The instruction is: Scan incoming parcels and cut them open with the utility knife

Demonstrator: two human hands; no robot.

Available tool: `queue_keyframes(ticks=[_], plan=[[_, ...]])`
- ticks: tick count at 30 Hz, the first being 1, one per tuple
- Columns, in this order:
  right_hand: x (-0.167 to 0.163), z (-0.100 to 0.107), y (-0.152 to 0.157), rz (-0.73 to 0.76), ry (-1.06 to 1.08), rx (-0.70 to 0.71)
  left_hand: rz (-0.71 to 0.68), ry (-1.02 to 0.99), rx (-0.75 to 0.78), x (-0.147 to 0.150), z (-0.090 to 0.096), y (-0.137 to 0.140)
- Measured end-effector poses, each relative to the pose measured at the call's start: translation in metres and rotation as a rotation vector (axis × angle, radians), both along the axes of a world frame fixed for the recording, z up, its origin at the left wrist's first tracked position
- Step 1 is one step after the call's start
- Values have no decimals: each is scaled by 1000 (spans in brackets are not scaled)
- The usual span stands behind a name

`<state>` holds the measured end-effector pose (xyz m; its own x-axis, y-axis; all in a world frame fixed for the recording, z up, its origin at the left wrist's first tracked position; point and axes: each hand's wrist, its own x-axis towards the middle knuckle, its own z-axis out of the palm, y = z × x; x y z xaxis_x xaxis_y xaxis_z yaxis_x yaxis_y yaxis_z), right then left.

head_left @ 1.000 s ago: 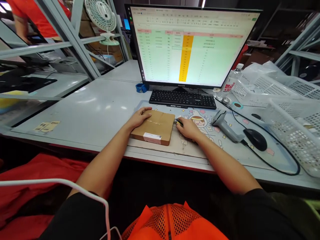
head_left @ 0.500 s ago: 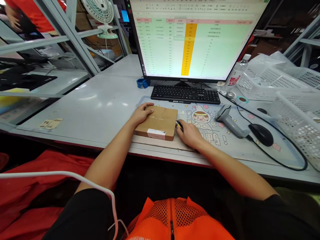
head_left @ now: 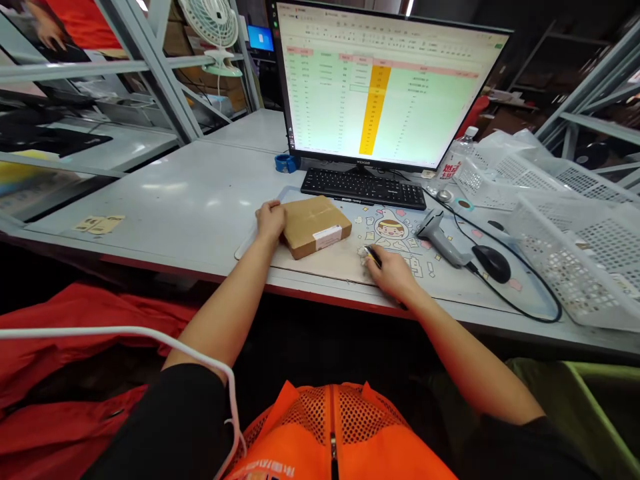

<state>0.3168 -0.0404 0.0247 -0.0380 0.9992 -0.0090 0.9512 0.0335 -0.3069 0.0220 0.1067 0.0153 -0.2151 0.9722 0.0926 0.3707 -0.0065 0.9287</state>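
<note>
A flat brown cardboard box (head_left: pixel 313 217) with a white label on its front side lies turned at an angle on the printed desk mat (head_left: pixel 345 257). My left hand (head_left: pixel 271 220) is closed on the box's left edge; its fingertips are hidden. To the right of the box, and apart from it, my right hand (head_left: pixel 393 272) is wrapped round a slim black and yellow utility knife (head_left: pixel 373 256). The knife points toward the box, low over the mat.
Behind the box stand a keyboard (head_left: pixel 363 189) and a monitor (head_left: pixel 380 87). A grey barcode scanner (head_left: pixel 443 241), a corded mouse (head_left: pixel 491 264) and white plastic baskets (head_left: pixel 575 257) are on the right. A blue tape roll (head_left: pixel 287 163) sits beside the monitor.
The box has turned counterclockwise, its right end swinging away from me. My left hand has shifted from the top to the left edge. The knife is now farther from the box.
</note>
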Motion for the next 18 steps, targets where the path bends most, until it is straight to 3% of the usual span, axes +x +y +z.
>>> queue_keyframes(ticks=[3, 5, 8, 10, 12, 15, 16, 18], plan=[[34, -6, -2, -71, 23, 38, 51, 7, 1, -19, -4, -56], [57, -10, -3, -99, 51, 95, -58, 32, -28, -29, -5, -111], [84, -14, -2, -138, 88, 183, -541, 133, -73, -27, 6, -187], [92, -14, 1, -157, 102, 221, -893, 116, -113, -12, 24, -206], [91, -13, 3, -152, 104, 229, -1046, 85, -124, 9, 44, -191], [83, -11, 6, -129, 93, 203, -747, 257, 212, 46, 58, -127], [81, -10, 7, -125, 90, 190, -654, 386, 262, 58, 57, -106], [79, -8, 10, -119, 86, 173, -631, 620, 184, 76, 47, -77]])
